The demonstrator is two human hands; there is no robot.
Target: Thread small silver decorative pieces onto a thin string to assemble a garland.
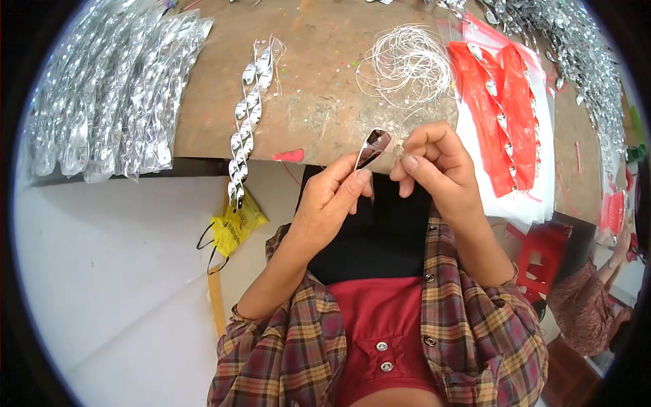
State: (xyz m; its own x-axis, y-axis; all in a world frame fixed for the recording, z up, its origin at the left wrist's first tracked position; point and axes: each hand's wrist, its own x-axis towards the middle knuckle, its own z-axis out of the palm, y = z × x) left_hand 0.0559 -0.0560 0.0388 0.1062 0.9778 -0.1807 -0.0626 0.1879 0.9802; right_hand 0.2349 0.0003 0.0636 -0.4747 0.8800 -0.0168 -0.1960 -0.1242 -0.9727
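Observation:
Between the thumb and fingers of my left hand (pixel 330 198) is a shiny silver strip (pixel 375 147), its curved mirror-like end standing up above the fingertips. My right hand (pixel 442 168) is just right of that end, thumb and fingertips drawn together; whatever they pinch is too small to make out. Both hands are over my lap at the table's front edge. Left of them, twisted silver strips (pixel 247 115) with white string lie on the table and hang over its edge. A loose coil of white string (pixel 410 66) rests beyond my right hand.
Clear bags of silver twisted strips (pixel 115 88) cover the table's left. At right, red plastic (pixel 485 112) with silver spirals lies on white plastic bags (pixel 542 166), beside a silver heap (pixel 576 47). A yellow bag (pixel 234 230) hangs below. Another person's sleeve (pixel 583 305) shows at lower right.

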